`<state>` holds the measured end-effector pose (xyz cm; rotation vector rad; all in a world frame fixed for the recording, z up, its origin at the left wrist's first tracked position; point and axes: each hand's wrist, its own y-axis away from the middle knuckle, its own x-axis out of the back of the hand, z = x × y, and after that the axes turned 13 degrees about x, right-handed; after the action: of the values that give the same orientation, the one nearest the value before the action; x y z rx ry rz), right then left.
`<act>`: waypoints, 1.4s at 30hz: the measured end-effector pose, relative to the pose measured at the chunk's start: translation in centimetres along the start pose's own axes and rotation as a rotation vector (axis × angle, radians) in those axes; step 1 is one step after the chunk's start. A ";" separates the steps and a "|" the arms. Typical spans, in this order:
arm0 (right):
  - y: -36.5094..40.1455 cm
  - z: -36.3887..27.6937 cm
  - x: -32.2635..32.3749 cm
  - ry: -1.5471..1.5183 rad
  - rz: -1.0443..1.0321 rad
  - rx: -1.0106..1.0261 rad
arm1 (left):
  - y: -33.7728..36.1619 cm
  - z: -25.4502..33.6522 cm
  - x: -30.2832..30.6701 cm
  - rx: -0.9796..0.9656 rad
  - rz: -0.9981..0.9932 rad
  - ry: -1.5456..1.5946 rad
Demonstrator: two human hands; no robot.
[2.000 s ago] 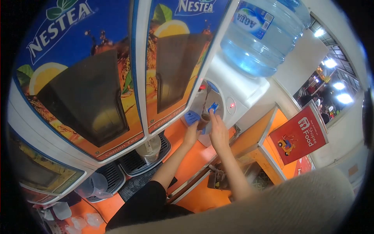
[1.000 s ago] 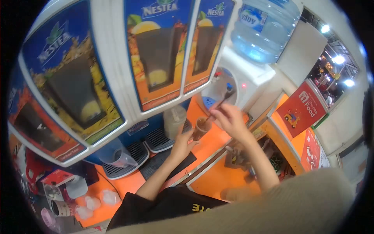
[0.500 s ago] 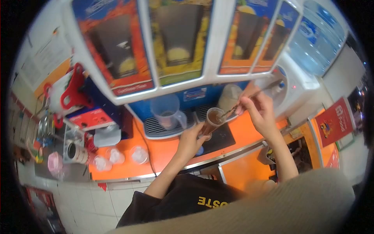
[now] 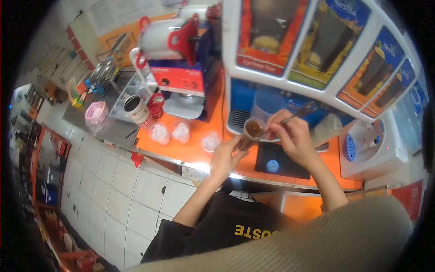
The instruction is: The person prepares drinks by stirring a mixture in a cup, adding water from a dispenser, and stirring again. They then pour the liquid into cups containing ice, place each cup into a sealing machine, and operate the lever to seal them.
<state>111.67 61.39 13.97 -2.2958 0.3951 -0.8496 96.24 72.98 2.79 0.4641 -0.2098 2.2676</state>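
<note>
My left hand (image 4: pixel 225 158) is wrapped round a clear plastic cup (image 4: pixel 247 141) of brown drink, tilted slightly above the counter. Pinched in my right hand (image 4: pixel 293 139) is a thin long-handled spoon (image 4: pixel 290 118). Its lower end dips into the drink; the handle slants up to the right. Behind the cup, a clear pitcher (image 4: pixel 267 105) stands at the drink dispenser (image 4: pixel 232 50), and a cloudy plastic container (image 4: pixel 328 129) leans right of my fingers. Below my hands lies a black mat (image 4: pixel 290 171) with a round blue thing (image 4: pixel 272 166) on it.
Three cups of ice, one the right-hand cup (image 4: pixel 210 141), stand on the orange counter (image 4: pixel 192 155). Left of the dispenser is a red-and-blue cup-sealing machine (image 4: pixel 176 79). Stacked cups (image 4: pixel 136 109) and a pink basket (image 4: pixel 96 111) lie further left. A water dispenser (image 4: pixel 374 152) stands right.
The view has swung left, so the counter things appear further right and more floor shows. Both hands keep hold of the cup and spoon, with the spoon still dipped in the drink.
</note>
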 end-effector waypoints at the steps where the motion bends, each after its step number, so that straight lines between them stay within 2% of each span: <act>1: -0.9 -1.0 -0.6 -0.094 0.092 -0.053 | 0.3 -0.8 0.6 0.006 0.007 0.006; 4: -1.8 -0.4 -2.3 -0.075 0.141 -0.034 | 1.9 -1.9 2.2 0.032 0.100 0.037; 5: -1.8 0.4 -3.6 -0.032 0.035 -0.020 | 2.3 -2.3 2.8 0.044 0.125 0.009; 6: -1.5 0.7 -5.0 -0.129 -0.017 -0.025 | 2.6 -2.7 3.3 0.050 0.147 -0.009; 8: -1.7 0.9 -6.7 -0.144 -0.039 0.052 | 3.3 -3.8 4.3 0.056 0.193 -0.043; 11: -3.3 0.7 -7.7 -0.167 0.051 0.051 | 4.1 -5.4 5.1 0.102 0.257 -0.011; 12: -3.2 1.2 -8.6 -0.190 -0.015 0.056 | 4.3 -5.8 5.5 0.123 0.280 0.004; 14: -2.3 3.0 -11.0 -0.227 -0.140 0.066 | 4.4 -7.3 5.9 0.109 0.295 -0.048; 18: -3.7 3.5 -11.2 -0.336 0.007 -0.105 | 4.7 -8.7 6.5 0.176 0.293 -0.027; 22: -1.5 5.9 -13.8 -0.270 -0.134 -0.020 | 4.0 -11.1 6.9 0.184 0.313 -0.092; 26: -1.4 7.8 -14.3 -0.373 0.078 -0.121 | 3.2 -12.4 7.2 0.180 0.328 -0.173; 30: 0.8 9.9 -16.8 -0.437 0.016 -0.196 | 2.8 -13.0 7.6 0.179 0.315 -0.253; 31: 0.8 10.4 -16.9 -0.543 0.095 -0.243 | 2.6 -13.0 7.7 0.183 0.316 -0.273; 34: 0.7 11.4 -16.8 -0.541 0.191 -0.274 | 3.0 -13.6 7.9 0.212 0.316 -0.334; 35: 1.9 13.0 -17.6 -0.426 0.079 -0.246 | 2.8 -14.5 7.9 0.213 0.316 -0.354; 38: 3.2 14.1 -18.9 -0.718 0.132 -0.350 | 2.6 -15.5 8.3 0.235 0.297 -0.407; 41: 2.8 15.2 -18.3 -0.612 0.201 -0.342 | 2.8 -15.8 8.5 0.257 0.295 -0.448; 42: 3.2 15.3 -18.7 -0.661 0.168 -0.372 | 2.7 -15.8 8.6 0.256 0.298 -0.464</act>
<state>107.78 75.07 -5.82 -2.6635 0.4573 0.1008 84.74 81.66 -8.29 1.1625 -0.2343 2.4555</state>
